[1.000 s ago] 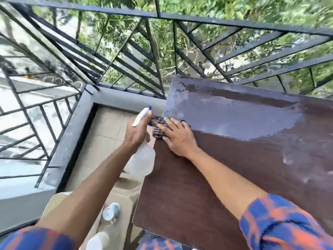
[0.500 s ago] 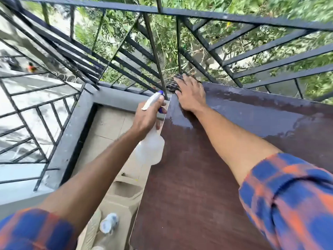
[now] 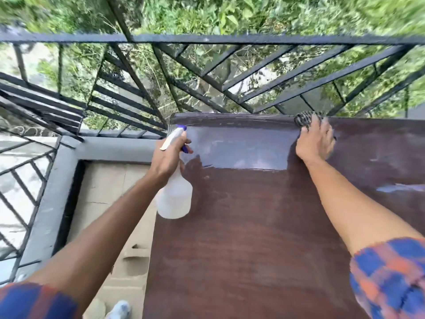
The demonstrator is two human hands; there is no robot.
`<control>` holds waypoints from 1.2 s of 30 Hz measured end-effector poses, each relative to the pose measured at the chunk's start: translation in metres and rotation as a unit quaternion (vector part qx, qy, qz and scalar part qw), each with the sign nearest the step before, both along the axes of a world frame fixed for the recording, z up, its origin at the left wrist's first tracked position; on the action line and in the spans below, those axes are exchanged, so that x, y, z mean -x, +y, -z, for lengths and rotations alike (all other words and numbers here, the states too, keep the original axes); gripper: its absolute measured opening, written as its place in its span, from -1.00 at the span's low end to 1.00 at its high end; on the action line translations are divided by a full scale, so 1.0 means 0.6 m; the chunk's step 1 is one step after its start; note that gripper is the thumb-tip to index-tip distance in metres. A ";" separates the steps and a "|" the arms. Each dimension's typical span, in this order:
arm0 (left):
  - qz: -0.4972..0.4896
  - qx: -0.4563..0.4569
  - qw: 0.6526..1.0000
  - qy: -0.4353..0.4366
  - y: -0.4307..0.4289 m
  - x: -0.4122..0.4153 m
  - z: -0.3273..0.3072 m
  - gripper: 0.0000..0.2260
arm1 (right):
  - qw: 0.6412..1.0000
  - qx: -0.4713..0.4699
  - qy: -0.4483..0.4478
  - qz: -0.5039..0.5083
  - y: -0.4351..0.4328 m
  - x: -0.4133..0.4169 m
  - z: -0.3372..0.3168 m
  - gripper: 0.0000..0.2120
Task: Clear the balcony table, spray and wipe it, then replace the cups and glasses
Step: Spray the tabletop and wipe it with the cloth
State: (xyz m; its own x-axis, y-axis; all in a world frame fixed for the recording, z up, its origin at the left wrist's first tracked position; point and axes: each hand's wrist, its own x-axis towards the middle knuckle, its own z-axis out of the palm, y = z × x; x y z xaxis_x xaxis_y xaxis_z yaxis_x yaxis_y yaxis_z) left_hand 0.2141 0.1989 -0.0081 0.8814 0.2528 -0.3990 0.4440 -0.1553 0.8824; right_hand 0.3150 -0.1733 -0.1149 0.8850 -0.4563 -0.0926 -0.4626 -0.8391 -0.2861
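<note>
The dark brown table top fills the lower right of the head view, with a wet sheen along its far strip. My left hand grips the neck of a white spray bottle with a blue trigger, held over the table's left edge. My right hand lies flat on a dark checked cloth and presses it against the table's far edge, fingers fairly straight. No cups or glasses stand on the table.
A black metal railing runs just beyond the table's far edge and along the left. A grey ledge borders the tiled balcony floor to the left. A white cup-like object shows at the bottom beside the table.
My right hand has slid the cloth from the table's far left corner rightward along the far edge. My left hand with the bottle has stayed near the left edge.
</note>
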 end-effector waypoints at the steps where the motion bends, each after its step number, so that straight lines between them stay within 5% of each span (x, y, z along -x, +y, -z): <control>1: 0.003 0.000 1.000 0.001 -0.006 0.002 0.000 -0.67 | 1.000 0.000 0.002 0.021 -0.003 0.002 -0.001 -0.54; 6: 0.003 -0.001 1.000 0.016 -0.010 0.018 0.001 -0.65 | 0.996 -0.059 0.035 0.052 0.137 -0.003 -0.020 -0.45; 9: -0.008 0.004 1.000 0.009 -0.009 0.027 -0.002 -0.58 | 0.982 -0.059 0.040 -0.174 0.298 0.042 -0.019 -0.39; 12: -0.010 -0.005 1.000 -0.017 -0.009 0.037 -0.006 -0.65 | 0.912 -0.027 0.041 -0.407 0.424 0.140 -0.021 -0.43; 15: -0.030 0.011 0.999 -0.009 -0.009 0.042 -0.010 -0.74 | 0.861 -0.027 0.020 -0.508 0.414 0.193 -0.013 -0.56; 18: -0.015 -0.002 1.000 -0.006 -0.008 0.054 -0.010 -0.67 | 0.881 -0.026 -0.004 -0.473 0.297 0.191 -0.006 -0.51; 23: -0.002 -0.011 1.000 -0.005 -0.013 0.079 -0.018 -0.69 | 0.993 -0.019 0.025 -0.115 0.033 0.125 -0.020 -0.46; 27: -0.008 -0.007 1.000 0.001 -0.010 0.104 -0.028 -0.63 | 0.995 -0.052 0.072 0.054 0.000 0.095 -0.040 -0.41; 29: -0.017 -0.002 1.000 0.000 -0.006 0.116 -0.031 -0.65 | 0.994 -0.061 0.076 0.042 0.070 0.109 -0.047 -0.40; 32: -0.029 0.001 1.000 0.005 0.000 0.130 -0.031 -0.67 | 0.990 -0.056 0.070 -0.113 0.223 0.175 -0.048 -0.41; 36: -0.038 0.014 0.999 0.012 0.000 0.151 -0.029 -0.70 | 0.917 -0.033 0.066 -0.392 0.376 0.325 -0.034 -0.43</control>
State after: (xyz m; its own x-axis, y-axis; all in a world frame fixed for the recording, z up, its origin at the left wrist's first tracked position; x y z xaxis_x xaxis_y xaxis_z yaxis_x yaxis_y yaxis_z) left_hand 0.1236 0.1987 0.0093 0.8502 0.3065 -0.4281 0.4750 -0.0957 0.8747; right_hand 0.1198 0.0521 -0.0945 0.9181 0.3254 -0.2264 0.2412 -0.9118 -0.3323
